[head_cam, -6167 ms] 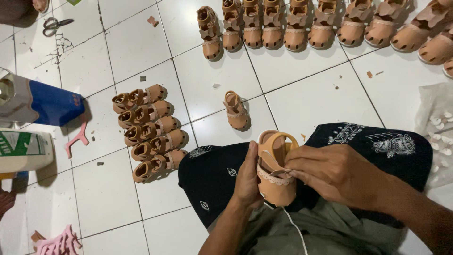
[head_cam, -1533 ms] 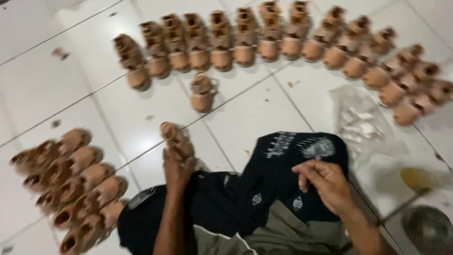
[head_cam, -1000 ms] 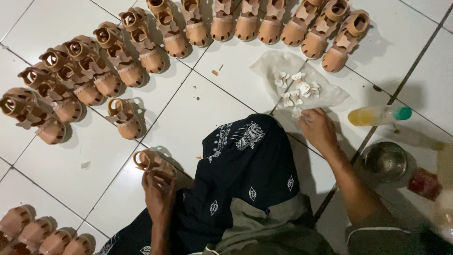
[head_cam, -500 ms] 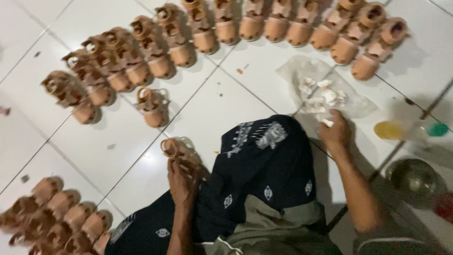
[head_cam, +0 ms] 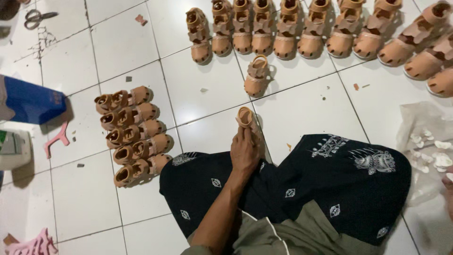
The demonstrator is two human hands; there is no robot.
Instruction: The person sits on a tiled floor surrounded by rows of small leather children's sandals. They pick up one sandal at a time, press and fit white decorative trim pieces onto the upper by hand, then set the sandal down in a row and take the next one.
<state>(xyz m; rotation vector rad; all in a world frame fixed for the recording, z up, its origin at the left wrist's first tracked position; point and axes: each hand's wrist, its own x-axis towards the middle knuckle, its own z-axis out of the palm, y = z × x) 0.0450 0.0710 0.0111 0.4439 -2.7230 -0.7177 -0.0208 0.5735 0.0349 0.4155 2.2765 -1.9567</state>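
At 12 o'clock of the knee, left hand [head_cam: 244, 153] fingers clamp tan sandal [head_cam: 247, 119]; likely light, flexible; grip the sole. Right hand [head_cam: 448, 191] mostly out of frame; fingers indeterminate.

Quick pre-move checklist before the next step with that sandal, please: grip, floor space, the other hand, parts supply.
1. Left hand grips the tan sandal against the white tile floor: ok.
2. Bare tile between that sandal and the lone sandal ahead of it: ok.
3. Right hand in view: not ok, only a sliver shows at the right edge, so its grip cannot be told.
4. Small white pieces on the plastic sheet, within reach at the right: ok.
5. Stacked sandals at the left lie undisturbed in a column: ok.
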